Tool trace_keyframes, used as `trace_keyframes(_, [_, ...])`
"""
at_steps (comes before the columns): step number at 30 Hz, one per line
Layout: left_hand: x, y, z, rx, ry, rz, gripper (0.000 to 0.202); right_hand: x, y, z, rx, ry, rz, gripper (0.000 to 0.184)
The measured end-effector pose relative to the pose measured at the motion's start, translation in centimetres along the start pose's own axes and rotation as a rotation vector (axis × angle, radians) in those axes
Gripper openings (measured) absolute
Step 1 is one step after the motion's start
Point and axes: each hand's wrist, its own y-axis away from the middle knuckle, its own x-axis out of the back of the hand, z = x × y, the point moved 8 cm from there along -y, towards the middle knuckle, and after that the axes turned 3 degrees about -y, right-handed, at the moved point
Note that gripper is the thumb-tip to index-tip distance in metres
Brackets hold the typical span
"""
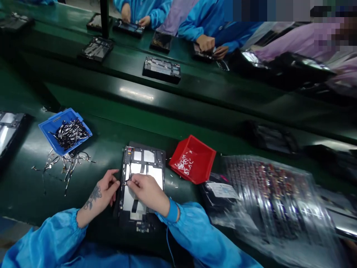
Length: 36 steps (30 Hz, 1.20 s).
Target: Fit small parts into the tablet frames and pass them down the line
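The left hand, fingers spread, rests at the left edge of a black tablet frame at lower centre, whose long axis runs away from the person; the right hand pinches a thin dark flex cable, apparently seating it, work that calls for fine fingertip pressure; a red bin sits just right; a blue bin of cables sits farther left.

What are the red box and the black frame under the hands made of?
The red box looks like hard plastic: smooth, slightly shiny, with molded walls. The black frame looks stiff with a dull finish, perhaps plastic or metal; I cannot tell which from here.
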Motion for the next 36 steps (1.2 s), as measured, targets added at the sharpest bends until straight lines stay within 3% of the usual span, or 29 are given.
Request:
trace_keyframes(11, [-0.2,-0.2,-0.2,0.001,-0.026,-0.032,0.045,0.0,0.1,-0.3,0.000,0.039,0.047,0.025])
trace_keyframes(18, [-0.3,-0.6,0.3,0.034,-0.043,-0.046,0.046,0.7,0.4,-1.0,0.100,-0.012,0.134,0.013])
trace_keyframes(30, [-0.5,-0.6,0.3,0.024,-0.023,-0.062,0.041,0.7,0.6,-0.5,0.129,-0.071,0.168,0.016])
trace_keyframes(36, [-0.6,-0.8,0.3,0.036,-0.028,-0.058,0.040,0.6,0.3,-0.8,0.210,-0.426,0.191,0.010])
